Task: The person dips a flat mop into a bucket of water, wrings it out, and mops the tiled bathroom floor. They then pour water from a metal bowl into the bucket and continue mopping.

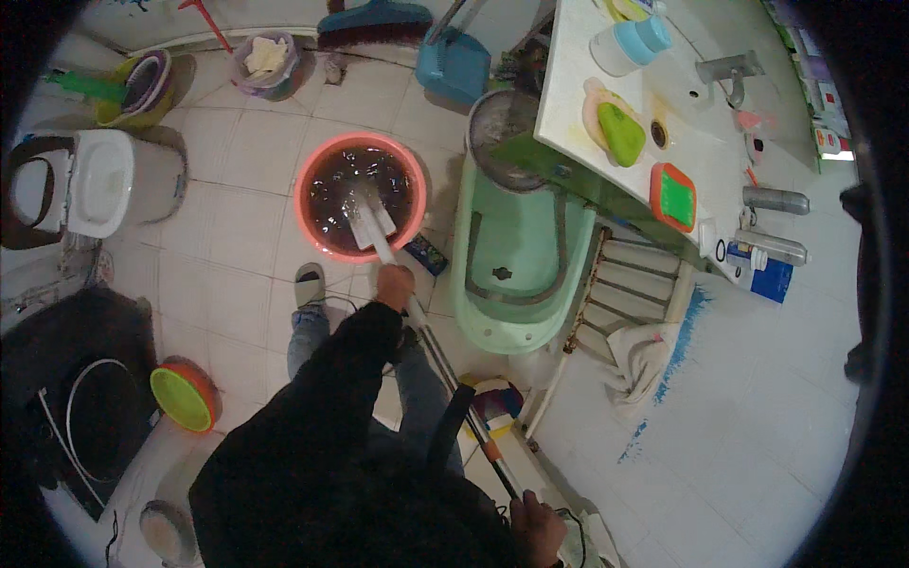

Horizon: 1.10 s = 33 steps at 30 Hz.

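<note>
A flat mop's long metal shaft (438, 349) slants across in front of me. My left hand (395, 286) grips it low, just outside the basin's rim. Near its upper end, at the bottom of the view, my right hand (537, 529) is closed around the handle. The pale mop head (371, 226) dips into a pink plastic basin (301, 206) on the floor; its lower part is hidden under dark, rippled water (358, 170).
To the right are a green baby bathtub (522, 241), a metal basin (504, 135), a sink counter (568, 85) and a radiator (632, 270). A toilet-like white bin (106, 181) stands left. A broom (376, 21), dustpan (454, 67) and lined wastebasket (266, 67) are beyond.
</note>
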### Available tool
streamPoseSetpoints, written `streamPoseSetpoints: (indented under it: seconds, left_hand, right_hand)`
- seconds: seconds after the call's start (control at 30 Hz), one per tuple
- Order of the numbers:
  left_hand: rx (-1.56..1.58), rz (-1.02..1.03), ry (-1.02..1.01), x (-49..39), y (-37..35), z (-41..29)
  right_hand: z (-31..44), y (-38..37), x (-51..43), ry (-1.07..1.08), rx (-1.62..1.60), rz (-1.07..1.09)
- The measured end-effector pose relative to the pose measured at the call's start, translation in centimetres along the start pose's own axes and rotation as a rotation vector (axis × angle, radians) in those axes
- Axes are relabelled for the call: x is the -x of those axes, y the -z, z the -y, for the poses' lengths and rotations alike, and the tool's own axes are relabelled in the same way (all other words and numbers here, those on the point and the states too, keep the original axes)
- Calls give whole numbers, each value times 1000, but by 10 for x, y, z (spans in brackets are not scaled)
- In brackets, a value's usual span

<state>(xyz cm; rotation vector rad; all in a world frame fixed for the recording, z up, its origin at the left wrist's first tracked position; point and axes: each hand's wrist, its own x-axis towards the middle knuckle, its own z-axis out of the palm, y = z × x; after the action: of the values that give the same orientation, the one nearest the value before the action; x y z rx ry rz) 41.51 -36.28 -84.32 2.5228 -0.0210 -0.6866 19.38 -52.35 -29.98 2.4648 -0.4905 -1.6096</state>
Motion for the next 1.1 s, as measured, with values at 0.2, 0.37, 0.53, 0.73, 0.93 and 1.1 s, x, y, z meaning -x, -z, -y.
streamPoseSetpoints:
  seconds: [0.2,0.37,0.53,0.73,0.93,1.1]
  left_hand:
    - [223,-50,152,84,25,-79]
    - [921,124,821,147,96,-152]
    - [644,19,557,178,95,-176]
    - [727,87,763,180,102,-182]
    - [939,-23,717,136,104,-135]
    - [481,-33,344,52,42,-43]
  right_hand:
    - [0,-1,-5,-54,-284,-336]
    - [-11,-7,-6,-8,-307,-289]
    - [-15,-4,-14,-5,-220,-317]
    - [-16,2,-10,-53,-318,-274]
    - [-7,-4,1,37,-320,-308]
    - [-7,-13,0,-96,-303,-197]
